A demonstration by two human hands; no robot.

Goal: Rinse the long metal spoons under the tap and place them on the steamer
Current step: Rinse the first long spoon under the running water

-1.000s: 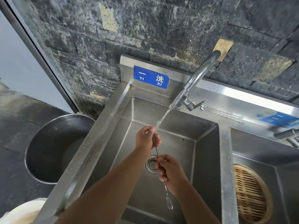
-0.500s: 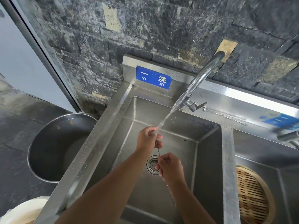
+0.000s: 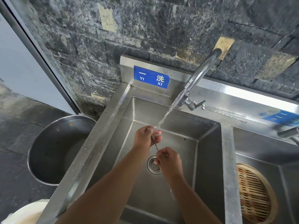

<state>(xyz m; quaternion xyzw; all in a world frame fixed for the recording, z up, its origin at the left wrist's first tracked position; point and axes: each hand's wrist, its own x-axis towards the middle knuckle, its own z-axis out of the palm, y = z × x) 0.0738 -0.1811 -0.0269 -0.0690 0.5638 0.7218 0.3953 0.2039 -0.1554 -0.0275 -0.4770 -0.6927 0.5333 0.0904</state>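
Note:
Over the left steel sink basin [image 3: 208, 159], both of my hands hold one long thin metal spoon [image 3: 155, 145]. My left hand [image 3: 146, 137] grips its upper end right where the water stream [image 3: 168, 113] from the curved tap [image 3: 199, 73] lands. My right hand [image 3: 168, 161] pinches the twisted handle lower down; the spoon's lower end shows faintly below my right wrist [image 3: 172, 194]. The round bamboo steamer [image 3: 254, 194] lies in the right basin, with no spoons visible on it.
A drain strainer [image 3: 152, 167] sits at the basin bottom. Another long spoon [image 3: 224, 113] lies on the wet ledge behind the divider. A large steel pot [image 3: 53, 151] stands on the floor at left, with a white bucket rim [image 3: 27, 212] beside it. A second tap [image 3: 289, 133] juts in at right.
My right hand has slid up the handle toward my left hand, and the spoon's lower end is now mostly hidden behind my right forearm. The water keeps running.

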